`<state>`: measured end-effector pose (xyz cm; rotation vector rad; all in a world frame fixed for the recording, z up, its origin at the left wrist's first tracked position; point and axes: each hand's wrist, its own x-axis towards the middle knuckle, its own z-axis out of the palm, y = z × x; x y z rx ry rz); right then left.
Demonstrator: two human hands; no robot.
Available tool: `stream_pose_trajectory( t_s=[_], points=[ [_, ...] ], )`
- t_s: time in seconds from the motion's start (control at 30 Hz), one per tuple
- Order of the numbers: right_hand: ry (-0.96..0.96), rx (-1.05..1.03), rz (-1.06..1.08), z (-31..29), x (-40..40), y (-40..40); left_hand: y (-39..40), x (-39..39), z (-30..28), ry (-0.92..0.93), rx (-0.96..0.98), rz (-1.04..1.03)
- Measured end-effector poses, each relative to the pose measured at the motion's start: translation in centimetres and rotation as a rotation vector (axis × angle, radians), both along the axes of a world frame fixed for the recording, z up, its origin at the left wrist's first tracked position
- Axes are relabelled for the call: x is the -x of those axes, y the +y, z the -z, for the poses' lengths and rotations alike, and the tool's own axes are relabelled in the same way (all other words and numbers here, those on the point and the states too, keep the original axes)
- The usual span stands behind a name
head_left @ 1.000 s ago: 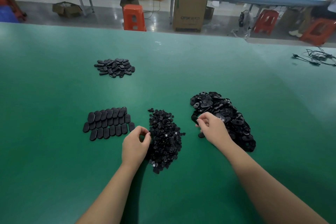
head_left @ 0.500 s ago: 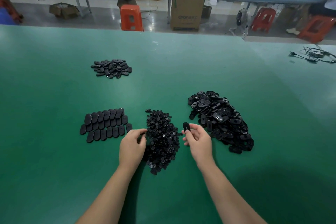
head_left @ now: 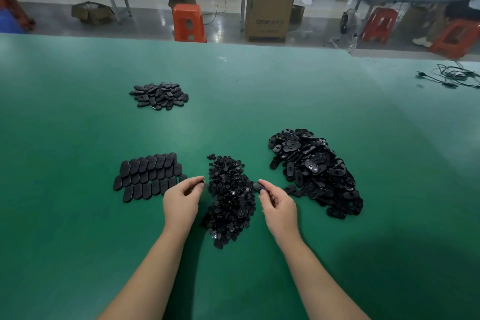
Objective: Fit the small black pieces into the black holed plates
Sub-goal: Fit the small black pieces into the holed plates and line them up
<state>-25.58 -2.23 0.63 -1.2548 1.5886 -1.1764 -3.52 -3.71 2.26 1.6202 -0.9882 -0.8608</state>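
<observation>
A heap of small black pieces [head_left: 230,197] lies on the green table between my two hands. To its right is a bigger heap of black holed plates [head_left: 315,169]. My right hand [head_left: 279,206] pinches one black holed plate [head_left: 257,186] at the right edge of the small-piece heap. At the heap's left edge, my left hand [head_left: 181,201] has thumb and fingertips closed on a small black piece [head_left: 200,184]. Neat rows of black oval plates [head_left: 148,174] lie flat just left of my left hand.
A loose pile of oval plates [head_left: 159,95] sits farther back on the left. Black cables [head_left: 452,76] lie at the table's far right. Beyond the green table's far edge [head_left: 233,45] are an orange stool [head_left: 189,22], a cardboard box [head_left: 268,14] and long benches.
My right hand lifted a plate from the right heap and carried it left to the small-piece heap. My left hand stayed at the heap's left edge, fingertips pinched.
</observation>
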Motion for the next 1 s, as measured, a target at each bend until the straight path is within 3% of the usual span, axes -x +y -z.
stream_pose_trajectory(
  t_s=[0.23,0.33,0.43,0.67,1.0],
  points=[
    [0.069,-0.012,-0.031,0.0,0.0,-0.3,0.3,2.4,-1.4,0.344,-0.041,0.01],
    [0.046,-0.018,-0.036,0.0,-0.1,-0.3,0.5,3.7,-2.2,0.372,-0.072,0.055],
    [0.061,-0.012,-0.044,0.0,-0.2,-0.3,1.0,4.7,-2.3,0.275,-0.102,0.108],
    [0.098,0.009,-0.059,0.0,-0.3,-0.3,1.0,6.6,-2.6,-0.154,-0.046,0.251],
    [0.174,0.019,-0.111,0.2,-0.6,-0.4,0.9,8.0,-2.6,-0.324,-0.027,0.302]
  ],
)
